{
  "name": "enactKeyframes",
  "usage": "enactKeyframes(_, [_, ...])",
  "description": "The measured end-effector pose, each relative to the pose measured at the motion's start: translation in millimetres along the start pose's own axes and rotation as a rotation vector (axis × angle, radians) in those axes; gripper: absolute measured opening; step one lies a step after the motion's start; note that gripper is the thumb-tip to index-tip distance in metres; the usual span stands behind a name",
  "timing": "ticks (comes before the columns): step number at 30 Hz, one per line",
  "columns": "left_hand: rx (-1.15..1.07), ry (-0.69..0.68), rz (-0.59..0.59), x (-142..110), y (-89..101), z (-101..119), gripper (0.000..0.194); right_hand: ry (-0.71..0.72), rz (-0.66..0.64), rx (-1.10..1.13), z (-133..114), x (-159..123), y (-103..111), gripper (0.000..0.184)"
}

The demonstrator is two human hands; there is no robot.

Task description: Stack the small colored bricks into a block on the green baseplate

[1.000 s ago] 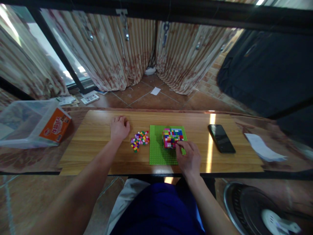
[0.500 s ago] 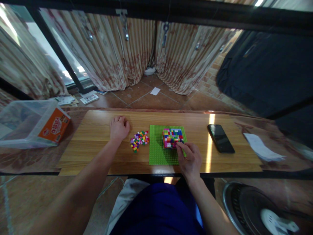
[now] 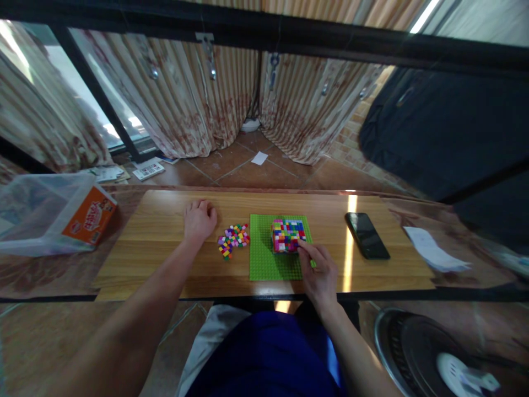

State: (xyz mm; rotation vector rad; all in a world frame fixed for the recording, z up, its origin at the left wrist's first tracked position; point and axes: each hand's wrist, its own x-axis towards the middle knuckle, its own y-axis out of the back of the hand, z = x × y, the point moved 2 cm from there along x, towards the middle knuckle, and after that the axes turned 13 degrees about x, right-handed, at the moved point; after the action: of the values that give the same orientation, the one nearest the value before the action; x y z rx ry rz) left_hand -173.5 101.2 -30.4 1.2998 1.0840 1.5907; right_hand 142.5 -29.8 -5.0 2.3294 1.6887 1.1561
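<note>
At the brick block (image 3: 288, 234), fingers of the right hand (image 3: 321, 274) nearly meet, contents unclear; best pressed squarely; the left hand (image 3: 199, 221) lies loosely curled.

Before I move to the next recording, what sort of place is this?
Probably a room in a home, though I can't be certain: long patterned curtains, a tiled floor, and small toy bricks lying loose on a wooden tabletop.
</note>
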Motion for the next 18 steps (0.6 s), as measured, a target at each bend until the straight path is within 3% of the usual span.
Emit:
enactKeyframes(4, [-0.003,0.003,0.012,-0.1,0.1,0.1,0.034,-0.045,0.091,0.067,-9.6,-2.5,8.7,0.021])
enactKeyframes(8, [-0.020,0.001,0.013,-0.2,-0.4,-0.5,0.034,-0.052,0.101,0.092,-19.6,-5.2,11.0,0.018])
enactKeyframes(11, [-0.022,-0.008,0.020,-0.3,-0.7,-0.8,0.033,-0.040,0.015,0.156,-26.9,-12.4,1.0,0.018])
enactKeyframes(18, [-0.011,-0.003,0.017,-0.8,-2.7,-0.7,0.033,-0.060,-0.281,0.224,-37.1,-31.5,-44.0,0.021])
